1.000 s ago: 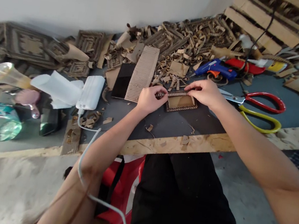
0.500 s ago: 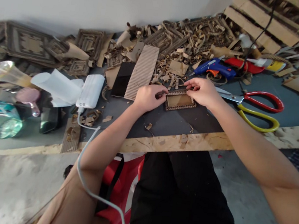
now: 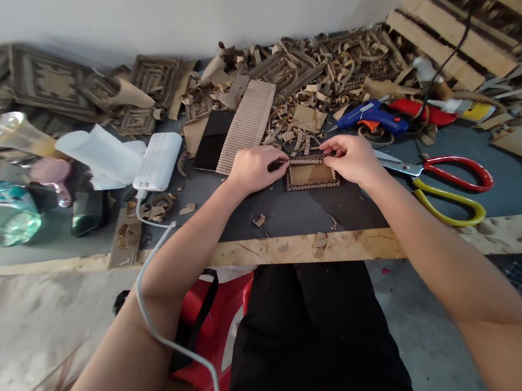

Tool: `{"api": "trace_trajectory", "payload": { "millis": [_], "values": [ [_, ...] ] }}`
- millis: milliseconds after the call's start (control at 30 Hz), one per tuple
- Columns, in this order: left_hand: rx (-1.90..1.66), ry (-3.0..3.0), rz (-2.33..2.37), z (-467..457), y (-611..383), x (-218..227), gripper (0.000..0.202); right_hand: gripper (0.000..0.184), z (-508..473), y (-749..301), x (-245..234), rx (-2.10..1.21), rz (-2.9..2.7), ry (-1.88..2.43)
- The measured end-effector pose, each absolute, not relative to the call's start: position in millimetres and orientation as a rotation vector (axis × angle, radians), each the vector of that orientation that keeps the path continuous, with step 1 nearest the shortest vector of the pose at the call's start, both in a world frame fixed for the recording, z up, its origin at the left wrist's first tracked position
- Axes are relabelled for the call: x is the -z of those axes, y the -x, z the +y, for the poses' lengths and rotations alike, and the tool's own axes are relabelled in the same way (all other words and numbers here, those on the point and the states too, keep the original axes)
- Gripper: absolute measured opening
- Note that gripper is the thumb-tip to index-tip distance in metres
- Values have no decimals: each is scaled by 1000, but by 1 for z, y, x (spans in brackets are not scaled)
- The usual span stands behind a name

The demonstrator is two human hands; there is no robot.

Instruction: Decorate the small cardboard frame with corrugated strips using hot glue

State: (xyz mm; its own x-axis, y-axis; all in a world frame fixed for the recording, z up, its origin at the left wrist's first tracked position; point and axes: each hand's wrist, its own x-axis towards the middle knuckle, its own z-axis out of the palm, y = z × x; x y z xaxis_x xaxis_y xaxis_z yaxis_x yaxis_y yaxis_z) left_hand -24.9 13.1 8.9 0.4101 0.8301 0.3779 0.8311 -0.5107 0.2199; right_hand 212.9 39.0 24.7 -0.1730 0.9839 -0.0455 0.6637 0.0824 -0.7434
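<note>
One cardboard frame (image 3: pixel 314 188) lies on the tabletop (image 3: pixel 294 213). The left grip (image 3: pixel 257 168) is at its upper-left corner; the right grip (image 3: pixel 352 159) touches its upper-right edge. Whether either is clamped cannot be determined. To the right: one pair of scissors (image 3: pixel 414 170), one blue glue gun (image 3: pixel 368 115).

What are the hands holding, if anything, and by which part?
The left hand is at the far left corner of a small corrugated cardboard frame, the right hand at its far right corner; whether either one grips it, I can't tell.
</note>
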Motion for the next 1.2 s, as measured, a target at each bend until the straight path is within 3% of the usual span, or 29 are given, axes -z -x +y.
{"api": "trace_trajectory", "payload": {
  "millis": [200,367,600,800,867,933,1200],
  "values": [
    [863,2582,-1476,10,22,-7,21,28,27,-207,-15,-332,-2141,1283],
    [1145,2545,-1278,5,18,-5,21,40,18,-201,-18,-400,-2339,1003],
    [1281,2470,-1363,-1,13,-7,21,45,7,-216,-60,-254,-2165,1351],
    [1363,2457,-1422,-1,9,-3,28,37,-36,-298,-79,168,-1811,2207],
    [1347,2459,-1425,0,8,-1,31,47,-48,-330,-66,-52,-1906,2430],
    [1330,2458,-1439,1,7,1,33,44,-56,-350,-52,-201,-2077,2319],
    [1311,2430,-1518,-1,9,-1,33,52,-71,-375,-45,-87,-2120,1951]
  ]
}}
